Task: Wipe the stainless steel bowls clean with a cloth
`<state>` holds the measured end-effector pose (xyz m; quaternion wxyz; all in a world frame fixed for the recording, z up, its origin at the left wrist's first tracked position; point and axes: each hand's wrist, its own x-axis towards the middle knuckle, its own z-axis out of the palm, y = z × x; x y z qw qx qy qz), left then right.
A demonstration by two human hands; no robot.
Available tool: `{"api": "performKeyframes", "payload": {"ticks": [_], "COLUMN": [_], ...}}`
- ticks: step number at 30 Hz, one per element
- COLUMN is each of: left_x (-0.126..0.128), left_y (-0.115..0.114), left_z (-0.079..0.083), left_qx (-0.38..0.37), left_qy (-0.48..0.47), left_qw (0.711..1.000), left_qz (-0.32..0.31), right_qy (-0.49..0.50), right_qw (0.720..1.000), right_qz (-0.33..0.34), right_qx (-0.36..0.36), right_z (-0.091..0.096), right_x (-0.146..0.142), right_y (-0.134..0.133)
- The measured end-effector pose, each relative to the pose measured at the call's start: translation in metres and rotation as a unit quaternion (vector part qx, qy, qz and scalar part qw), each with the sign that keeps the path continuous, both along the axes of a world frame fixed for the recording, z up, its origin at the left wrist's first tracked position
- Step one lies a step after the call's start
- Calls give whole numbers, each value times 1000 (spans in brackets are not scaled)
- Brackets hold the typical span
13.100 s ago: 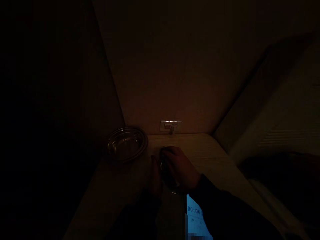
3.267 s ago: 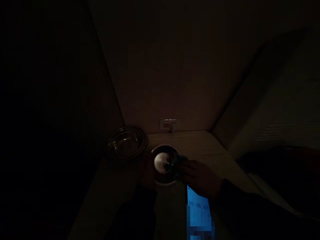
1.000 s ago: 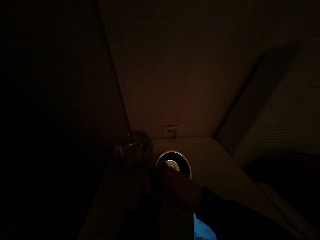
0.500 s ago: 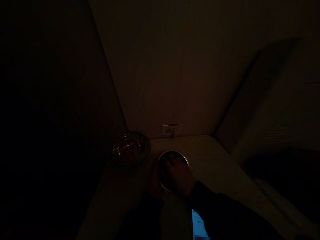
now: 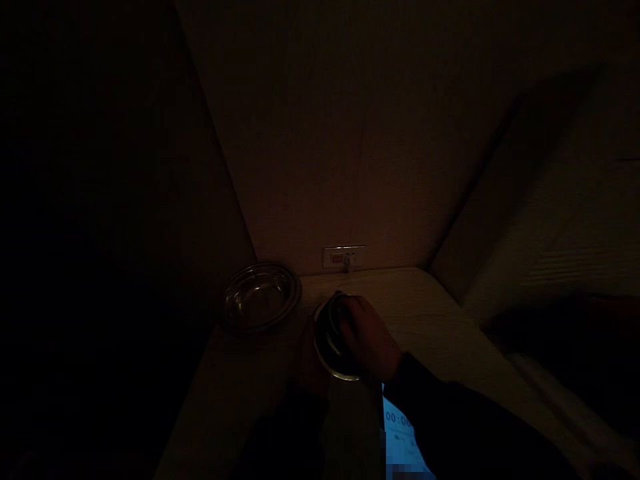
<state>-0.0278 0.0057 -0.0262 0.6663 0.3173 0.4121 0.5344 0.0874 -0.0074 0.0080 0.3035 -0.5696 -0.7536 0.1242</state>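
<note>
The scene is very dark. A small steel bowl (image 5: pixel 327 341) is tilted on its side above a pale table (image 5: pixel 425 300), its mouth facing right. My left hand (image 5: pixel 307 358) grips the bowl's left and lower rim. My right hand (image 5: pixel 367 333) covers the bowl's mouth, fingers curled and pressed into it. Whatever those fingers hold is hidden in the dark. Both sleeves are dark.
A wider steel bowl (image 5: pixel 260 298) stands upright to the left, near the table's back corner. A wall socket (image 5: pixel 343 255) sits just above the table's far edge. A lit blue phone screen (image 5: pixel 400 433) lies under my right forearm. Walls close in behind and to the left.
The small bowl has tipped further onto its side, and my right hand has shifted right and up over its mouth. The wide bowl has not moved.
</note>
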Motion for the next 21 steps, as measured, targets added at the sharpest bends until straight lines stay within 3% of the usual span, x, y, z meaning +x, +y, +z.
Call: {"api": "performKeyframes", "payload": {"ticks": [3,5,8,13,16,18,21], "left_x": [-2,-9,-18,-14,-13,-16,-19], "left_y": [0,-1,-4,-5,-4,-3,-1], "left_z": [-3,-9,-14,6,11,3,-18], "left_qx": [5,-1,-26,-42,-16,18,6], "left_qy": [45,135,190,183,190,197,195], "left_qw": [999,988,975,977,978,976,976], "left_qz": [25,76,113,98,86,90,102], "right_qy": [23,16,-24,-135,-195,-227,-258], "right_qw": [1000,997,988,960,944,939,936], "right_qz": [20,70,149,245,264,258,238], "right_qx": [4,-2,-19,-30,-15,1,32], "right_z": [-11,-14,-9,8,8,3,-5], "right_x": [-20,-27,-25,-3,5,5,-4], "right_y": [2,2,-3,-18,-21,-18,-6]}}
